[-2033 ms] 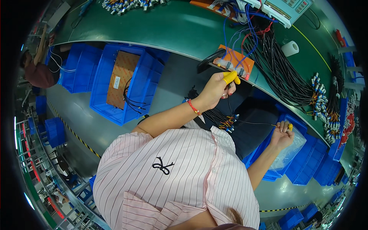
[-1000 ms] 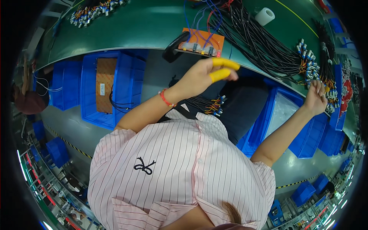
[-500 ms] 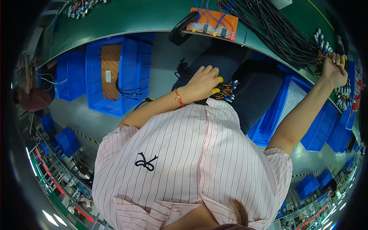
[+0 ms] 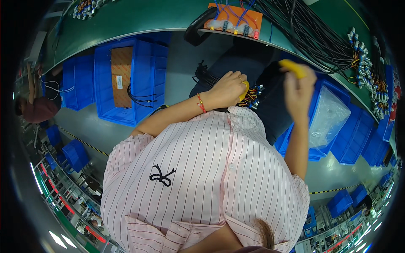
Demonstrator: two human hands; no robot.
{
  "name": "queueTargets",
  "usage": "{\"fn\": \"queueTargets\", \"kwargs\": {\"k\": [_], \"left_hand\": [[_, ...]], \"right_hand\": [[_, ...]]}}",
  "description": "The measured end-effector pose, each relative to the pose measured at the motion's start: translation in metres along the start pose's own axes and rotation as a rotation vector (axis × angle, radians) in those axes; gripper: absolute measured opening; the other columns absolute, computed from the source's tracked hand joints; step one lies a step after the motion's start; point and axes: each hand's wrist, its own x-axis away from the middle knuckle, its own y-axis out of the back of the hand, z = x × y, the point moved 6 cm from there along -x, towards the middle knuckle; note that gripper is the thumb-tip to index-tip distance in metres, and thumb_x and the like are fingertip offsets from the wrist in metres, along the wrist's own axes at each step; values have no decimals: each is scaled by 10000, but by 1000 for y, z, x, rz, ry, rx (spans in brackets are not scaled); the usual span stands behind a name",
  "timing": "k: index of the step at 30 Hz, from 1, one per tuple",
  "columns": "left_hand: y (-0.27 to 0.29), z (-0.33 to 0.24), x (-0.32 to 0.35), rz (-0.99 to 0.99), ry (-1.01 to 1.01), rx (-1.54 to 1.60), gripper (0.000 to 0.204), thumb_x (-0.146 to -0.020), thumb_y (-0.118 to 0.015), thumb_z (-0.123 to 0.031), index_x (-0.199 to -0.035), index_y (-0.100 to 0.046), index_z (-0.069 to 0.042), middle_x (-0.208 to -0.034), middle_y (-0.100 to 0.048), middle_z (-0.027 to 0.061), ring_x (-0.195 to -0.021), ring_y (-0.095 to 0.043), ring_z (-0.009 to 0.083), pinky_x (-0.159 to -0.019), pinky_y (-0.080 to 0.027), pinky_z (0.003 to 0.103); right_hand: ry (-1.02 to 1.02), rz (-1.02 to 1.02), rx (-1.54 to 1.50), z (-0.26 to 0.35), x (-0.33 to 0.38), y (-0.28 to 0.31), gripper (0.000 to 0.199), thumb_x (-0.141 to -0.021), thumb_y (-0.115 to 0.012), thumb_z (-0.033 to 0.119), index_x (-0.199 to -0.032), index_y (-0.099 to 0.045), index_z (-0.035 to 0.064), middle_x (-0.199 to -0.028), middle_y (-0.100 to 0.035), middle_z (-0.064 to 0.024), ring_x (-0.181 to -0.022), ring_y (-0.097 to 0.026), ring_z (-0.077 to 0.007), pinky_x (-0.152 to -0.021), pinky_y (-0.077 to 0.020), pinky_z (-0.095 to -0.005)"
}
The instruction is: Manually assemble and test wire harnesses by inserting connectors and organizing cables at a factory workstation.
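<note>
My left hand (image 4: 230,89) is closed round a bundle of black cables (image 4: 206,78) lying over my lap. Their stripped ends, with orange and yellow wires and small silver-and-blue connectors (image 4: 254,96), stick out past my fingers. Yellow finger cots cover some of its fingertips. To the right, over the table's front edge, my right hand (image 4: 300,86) is raised and smeared by motion. Yellow covering (image 4: 293,68) shows at its fingertips. Whether it holds anything cannot be made out.
On the green table (image 4: 147,21) sits an orange test board (image 4: 234,19) with coloured leads, beside a black curved handle (image 4: 198,27). Long black cables (image 4: 314,46) with connectors (image 4: 360,59) lie at the right. Blue bins (image 4: 145,80) stand below; one holds clear plastic (image 4: 329,120).
My right hand has left the connector ends at the far right and moved left toward my lap. My left hand stays on the cable bundle, barely shifted.
</note>
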Motion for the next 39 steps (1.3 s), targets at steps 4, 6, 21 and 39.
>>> {"fn": "queueTargets", "kwargs": {"k": [4,6,21,39], "left_hand": [[17,9,-5,61,290,607,194,-789,-670,-84,-951,-610,6,-817,-634,123,-707,-598,246,-637,-446,319],[37,8,-6,28,266,657,215,-866,-648,-107,-1030,-585,18,-739,-633,105,-640,-598,153,-572,-429,275],[60,40,-6,-119,364,642,179,-905,-587,-62,-1058,-640,15,-890,-675,109,-731,-609,144,-663,-471,251],[60,23,35,647,133,817,183,-857,-658,-52,-1018,-683,30,-939,-699,106,-825,-646,163,-763,-505,268]], "right_hand": [[-89,185,-184,28,43,-57,261,-854,-636,125,-1097,-632,30,-936,-639,-63,-993,-560,-237,-970,-365,-404],[-468,286,-623,7,69,-75,241,-880,-627,122,-1094,-632,12,-906,-634,-45,-903,-578,-171,-867,-427,-333],[-595,-174,-286,-122,65,-44,218,-892,-629,161,-1043,-666,9,-803,-606,-39,-723,-543,-123,-667,-425,-249],[38,250,244,-83,50,-22,259,-731,-641,-13,-989,-657,1,-968,-576,-107,-923,-530,-298,-792,-425,-387]]}}
